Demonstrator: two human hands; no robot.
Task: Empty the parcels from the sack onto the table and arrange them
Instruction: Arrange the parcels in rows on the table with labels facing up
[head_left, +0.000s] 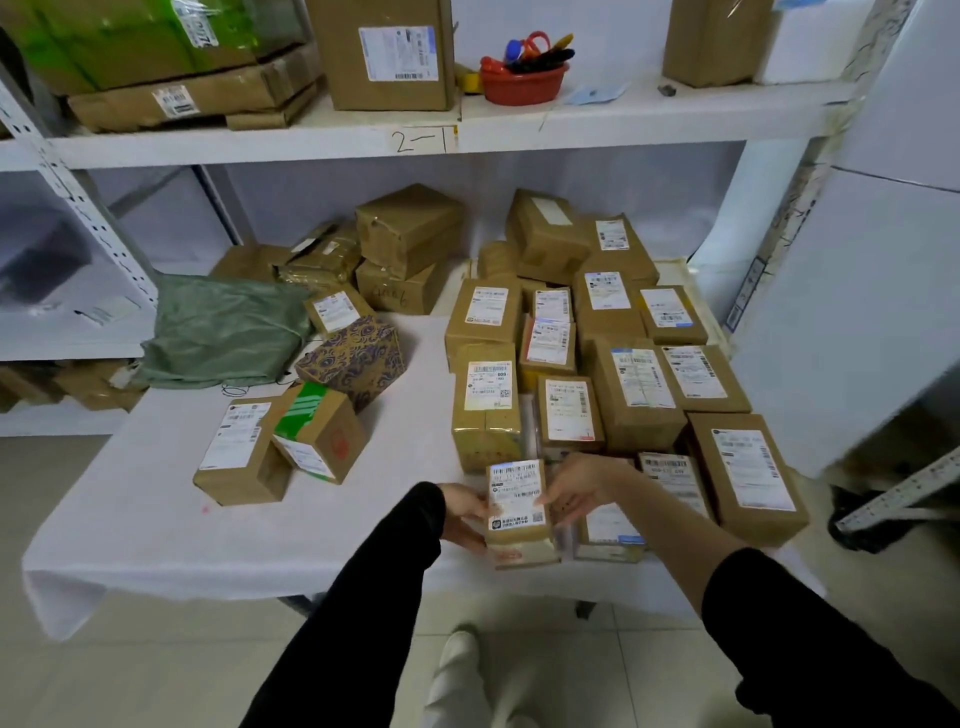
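Head view: both arms reach forward in black sleeves, the right forearm bare. The left hand (462, 514) grips the left side of a small parcel (517, 506), fingers curled round its edge. The right hand (574, 491) pinches its right side, fingers bent against the cardboard. This brown box with a glossy white label is at the near edge of the surface (156, 519), which is draped in white cloth. Labelled cardboard parcels (639, 384) lie in rows over the right half. A crumpled green woven sack (223, 332) lies at the far left corner, beside a purple-and-gold patterned box (353, 358).
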